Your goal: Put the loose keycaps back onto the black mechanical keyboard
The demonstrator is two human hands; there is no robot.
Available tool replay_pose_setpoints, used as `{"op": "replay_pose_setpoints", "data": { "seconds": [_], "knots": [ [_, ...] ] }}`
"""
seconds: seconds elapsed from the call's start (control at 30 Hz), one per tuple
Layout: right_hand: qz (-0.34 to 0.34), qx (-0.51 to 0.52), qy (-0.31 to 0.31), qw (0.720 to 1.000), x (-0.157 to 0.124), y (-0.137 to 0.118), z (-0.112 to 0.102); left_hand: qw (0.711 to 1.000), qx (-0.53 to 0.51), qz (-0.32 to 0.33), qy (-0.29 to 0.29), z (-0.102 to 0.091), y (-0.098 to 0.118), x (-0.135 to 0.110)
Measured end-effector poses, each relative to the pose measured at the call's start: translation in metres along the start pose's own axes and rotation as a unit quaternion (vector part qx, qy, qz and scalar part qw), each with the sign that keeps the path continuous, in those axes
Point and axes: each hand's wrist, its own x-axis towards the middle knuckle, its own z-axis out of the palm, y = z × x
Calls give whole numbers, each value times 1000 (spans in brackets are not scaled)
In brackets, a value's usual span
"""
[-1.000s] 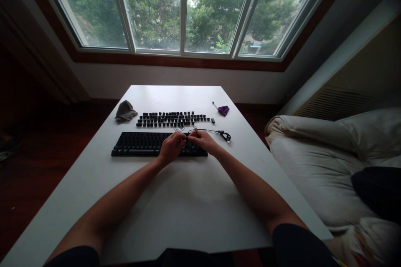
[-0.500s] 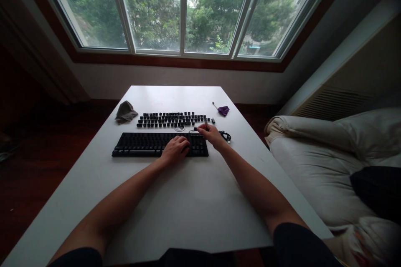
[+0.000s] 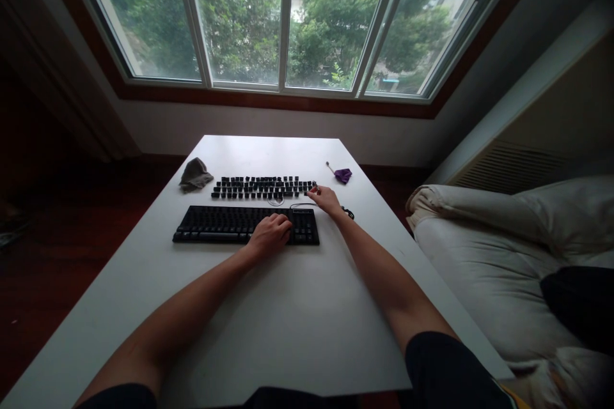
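Observation:
A black keyboard (image 3: 225, 225) lies across the white table. My left hand (image 3: 270, 232) rests on its right part, with the fingers bent over the keys and apart from the thumb. Behind the keyboard, loose black keycaps (image 3: 259, 188) stand in rows. At the right end of these rows is my right hand (image 3: 327, 199), thumb and fingers pinched together. Something small and dark shows at its fingertips; I cannot make out what it is. A thin clear ring (image 3: 275, 201) lies between the keycaps and the keyboard.
A grey cloth (image 3: 196, 175) lies at the table's left edge. Back right are a purple cloth (image 3: 343, 175) and a thin stick (image 3: 330, 167). A coiled black cable (image 3: 348, 213) sits beside my right wrist. To the right stands a pale sofa (image 3: 480, 255); a window is ahead.
My right hand has moved from above the keyboard's right end, away from me and slightly right, to the end of the keycap rows. My left hand stays on the keyboard.

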Motion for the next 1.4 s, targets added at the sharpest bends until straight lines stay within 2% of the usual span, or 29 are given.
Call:
{"op": "replay_pose_setpoints", "data": {
  "seconds": [0.2, 0.53, 0.87, 1.17, 1.4],
  "knots": [
    [34, -81, -27, 996, 19, -4, 16, 1000, -3, 2, 0, 0, -1, 0],
    [67, -143, -54, 986, 20, -22, 16, 1000, -5, 6, 0, 0, 0, 1],
    [71, -145, -48, 986, 16, -24, 16, 1000, -8, 8, 4, -1, 0, 2],
    [58, -121, -21, 991, -7, -11, 16, 1000, -3, 17, 1, -5, 2, -1],
    [42, -23, -29, 998, -30, -2, -2, 1000, 4, 22, -9, -6, 3, 0]
  ]
}}
